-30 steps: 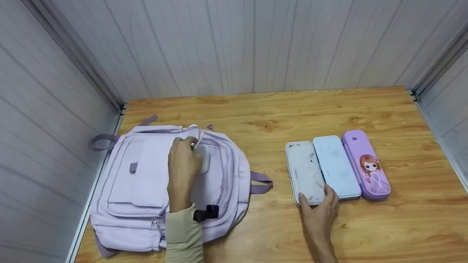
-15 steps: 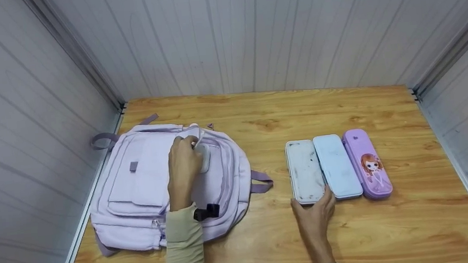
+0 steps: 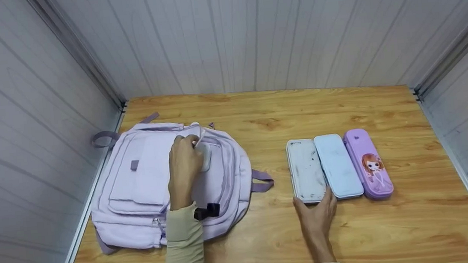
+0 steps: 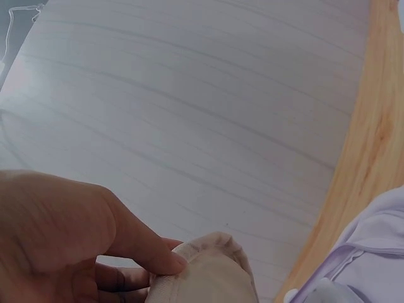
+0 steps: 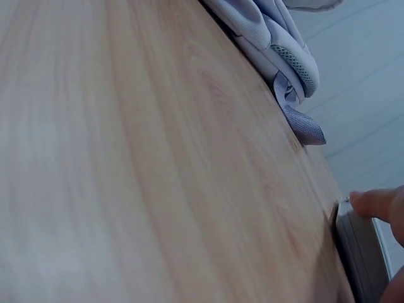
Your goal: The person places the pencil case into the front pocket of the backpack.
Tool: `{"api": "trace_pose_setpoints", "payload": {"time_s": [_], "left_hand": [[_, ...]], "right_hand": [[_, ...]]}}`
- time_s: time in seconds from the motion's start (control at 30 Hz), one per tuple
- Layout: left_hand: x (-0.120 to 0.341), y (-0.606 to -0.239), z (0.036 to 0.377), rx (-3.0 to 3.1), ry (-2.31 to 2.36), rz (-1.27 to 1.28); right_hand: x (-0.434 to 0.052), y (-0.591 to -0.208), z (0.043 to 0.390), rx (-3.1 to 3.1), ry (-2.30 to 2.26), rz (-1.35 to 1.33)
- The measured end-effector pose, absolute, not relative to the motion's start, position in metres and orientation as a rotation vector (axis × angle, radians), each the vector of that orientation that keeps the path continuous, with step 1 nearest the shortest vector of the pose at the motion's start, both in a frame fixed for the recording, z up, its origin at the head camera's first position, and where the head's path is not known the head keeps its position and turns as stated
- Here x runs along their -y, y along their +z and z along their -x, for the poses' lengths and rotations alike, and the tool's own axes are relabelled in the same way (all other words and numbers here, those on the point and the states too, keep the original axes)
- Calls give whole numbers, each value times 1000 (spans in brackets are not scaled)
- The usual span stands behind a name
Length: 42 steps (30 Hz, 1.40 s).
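Observation:
A lavender backpack (image 3: 139, 175) lies flat on the left of the wooden table. My left hand (image 3: 184, 162) pinches the edge of its fabric flap between thumb and fingers; the left wrist view shows that raised fabric edge (image 4: 208, 265) up close. Beside this hand a pale rounded thing (image 3: 205, 158) shows in the pocket opening, partly covered. Over on the right, my right hand (image 3: 317, 216) grips the near end of a scuffed white pencil case (image 3: 306, 169), thumb at its left corner and fingers along its right side. The case lies on the table.
A light blue pencil case (image 3: 338, 166) lies against the white one. To its right is a purple pencil case (image 3: 368, 166) with a doll picture. Pale panel walls (image 3: 233, 32) stand around the table (image 3: 270, 239). A backpack strap loop (image 3: 262, 180) sticks out rightward.
My right hand has shifted its thumb from the top of the white pencil case to its near left corner. The left hand keeps its hold on the flap.

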<state>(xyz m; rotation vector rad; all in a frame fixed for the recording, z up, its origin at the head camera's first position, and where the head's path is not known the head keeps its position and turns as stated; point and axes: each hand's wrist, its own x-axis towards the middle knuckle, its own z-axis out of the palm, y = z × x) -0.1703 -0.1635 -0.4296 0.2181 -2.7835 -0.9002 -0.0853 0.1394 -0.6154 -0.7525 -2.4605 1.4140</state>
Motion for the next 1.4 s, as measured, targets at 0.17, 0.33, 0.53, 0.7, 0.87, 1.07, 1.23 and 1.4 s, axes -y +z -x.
{"api": "trace_pose_setpoints", "payload": {"time_s": [0.17, 0.33, 0.53, 0.7, 0.87, 1.07, 1.23, 1.4], "left_hand": [[163, -429, 170, 2780, -905, -214], [164, -429, 170, 2774, -894, -216], [164, -429, 169, 2767, -894, -205], [164, -429, 169, 2765, -888, -204], [163, -429, 169, 2771, -904, -208], [163, -427, 170, 2793, -909, -216], [163, -428, 170, 2797, -891, -214], [164, -429, 170, 2786, -883, -205]], "right_hand": [[-141, -615, 85, 2399, 1390, 716], [-143, -611, 84, 2374, 1426, 701], [-145, -609, 85, 2339, 1436, 680], [-147, -608, 86, 2288, 1428, 650], [-146, -605, 86, 2255, 1428, 617], [-145, -601, 87, 2246, 1433, 568], [-143, -599, 87, 2242, 1429, 538], [-139, -597, 87, 2214, 1416, 489]]}}
